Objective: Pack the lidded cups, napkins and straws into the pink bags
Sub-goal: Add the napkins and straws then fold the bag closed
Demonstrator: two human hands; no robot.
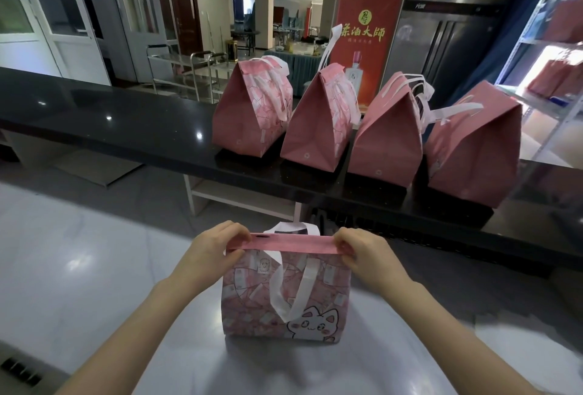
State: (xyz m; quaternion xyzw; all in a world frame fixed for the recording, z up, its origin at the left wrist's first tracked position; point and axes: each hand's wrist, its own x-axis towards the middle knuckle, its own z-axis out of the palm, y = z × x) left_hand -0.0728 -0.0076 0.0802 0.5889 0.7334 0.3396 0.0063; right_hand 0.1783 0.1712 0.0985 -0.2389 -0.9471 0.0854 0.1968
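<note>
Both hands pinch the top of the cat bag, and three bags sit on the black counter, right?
No: the head view shows four bags on the black counter, not three. The left hand and right hand do pinch the top of the cat bag.

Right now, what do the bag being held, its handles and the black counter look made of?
The near bag looks like matte printed paper: its folded top, pinched by the left hand and right hand, shows a crisp crease. Its handles look like soft white non-woven or fabric strip, hanging limp. The counter looks like polished black stone or a lookalike, mirroring ceiling lights.
</note>
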